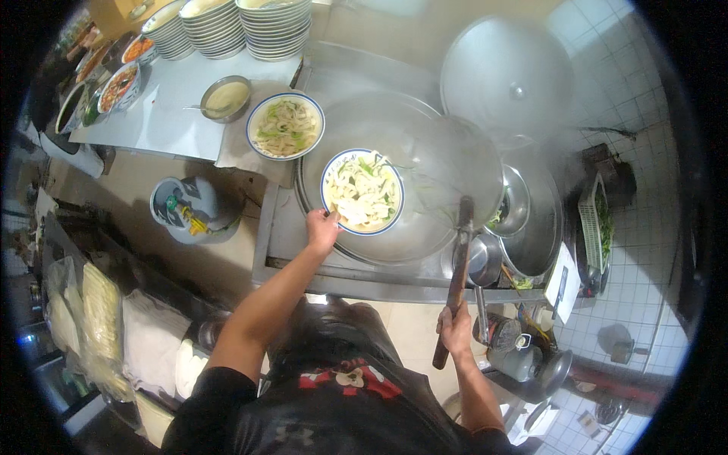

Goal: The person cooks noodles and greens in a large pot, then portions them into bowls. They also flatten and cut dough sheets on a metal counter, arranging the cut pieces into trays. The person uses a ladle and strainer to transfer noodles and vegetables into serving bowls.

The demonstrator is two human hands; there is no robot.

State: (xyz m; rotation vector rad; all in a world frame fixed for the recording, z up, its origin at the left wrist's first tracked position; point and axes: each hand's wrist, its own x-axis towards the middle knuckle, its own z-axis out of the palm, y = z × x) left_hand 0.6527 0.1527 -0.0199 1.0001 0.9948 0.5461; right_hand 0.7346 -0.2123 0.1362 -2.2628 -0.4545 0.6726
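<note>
My left hand (323, 231) grips the near-left rim of a blue-rimmed bowl of wide noodles and greens (363, 192), tilted over a big round cooking pot (398, 250). In my right hand (455, 329) is the wooden handle (462, 256) of a large strainer (463, 165), whose mesh is blurred by steam above the pot's right part. Another bowl of noodles with greens (286, 126) rests at the pot's upper left. Beside that bowl stands a metal bowl of pale sauce (226, 99) with a spoon in it.
Bowl stacks (211, 28) and bowls of red food (119, 86) occupy the counter (170, 108). A gas cylinder (196, 207) stands on the floor at left. Right of the pot are a metal bowl (515, 199), a ladle (483, 261), a round lid (509, 79) and a basket of greens (594, 222).
</note>
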